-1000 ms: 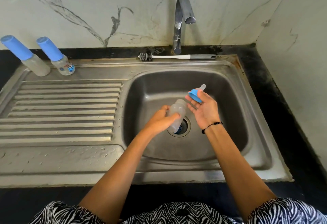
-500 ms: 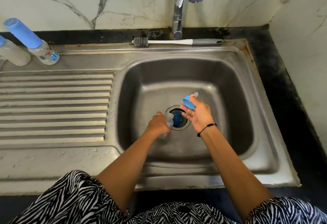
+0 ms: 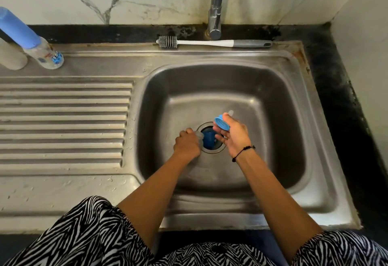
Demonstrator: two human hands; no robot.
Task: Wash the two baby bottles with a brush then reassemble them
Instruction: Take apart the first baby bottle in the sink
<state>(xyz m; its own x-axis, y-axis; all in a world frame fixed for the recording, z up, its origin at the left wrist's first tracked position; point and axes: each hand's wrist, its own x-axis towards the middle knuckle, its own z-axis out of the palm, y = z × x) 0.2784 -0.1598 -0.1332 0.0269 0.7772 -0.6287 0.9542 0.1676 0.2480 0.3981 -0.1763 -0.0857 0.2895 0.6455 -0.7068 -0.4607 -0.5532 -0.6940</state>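
My left hand grips a clear bottle body low in the sink basin, its open mouth beside the drain. My right hand holds the blue collar with its clear teat just above the drain. A blue cap lies in the drain opening. A capped baby bottle with a blue cover stands at the back left of the drainboard, with a second bottle at the frame's left edge. The bottle brush lies along the sink's back rim.
The tap rises behind the basin, its spout overhead with no water running. The ridged drainboard fills the left side. A black counter edge and a marble wall border the right.
Both hands have gone lower into the basin, the bottle body now down by the drain. The view has shifted closer and leftward bottles slid toward the frame edge.
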